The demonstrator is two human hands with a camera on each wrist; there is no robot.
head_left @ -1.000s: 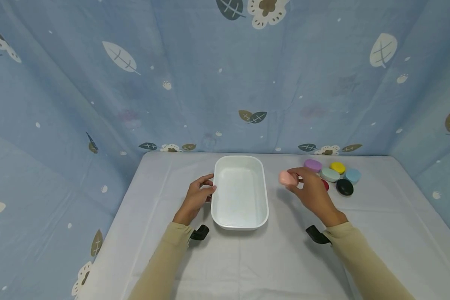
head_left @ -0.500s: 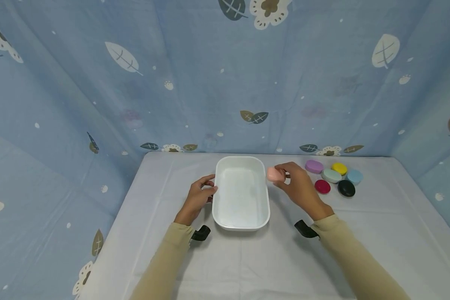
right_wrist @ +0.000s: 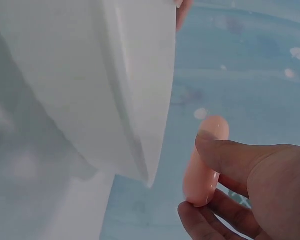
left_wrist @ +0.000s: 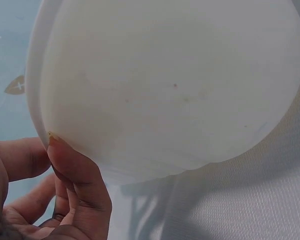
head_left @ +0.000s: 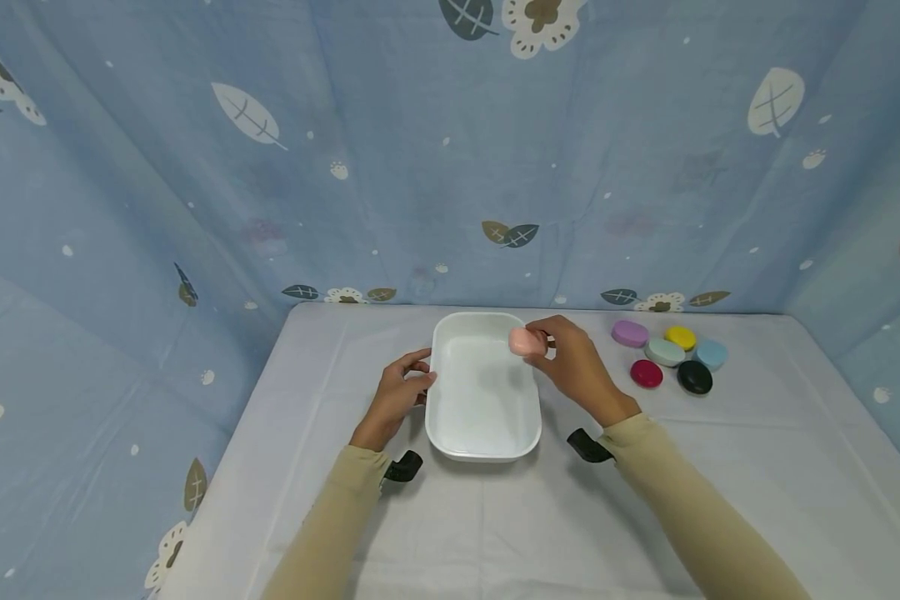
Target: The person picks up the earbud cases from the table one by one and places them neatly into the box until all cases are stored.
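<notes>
A white rectangular tray with rounded corners and raised walls sits mid-table. My left hand pinches its left rim between thumb and fingers; the left wrist view shows the thumb against the tray wall. In my right hand is a smooth, glossy peach oval piece, shaped like a bar of soap. Thumb and fingers grip it by its edges in the right wrist view. From the head view the peach piece overlaps the tray's far right corner, held up above the rim.
To the right lies a cluster of similar ovals: lilac, yellow, mint, light blue, red and black. A blue patterned curtain hangs behind the white-covered table.
My right hand has carried the peach oval piece leftward, from beside the cluster to over the tray's far right corner, uncovering the red oval. The left hand has kept its grip on the tray.
</notes>
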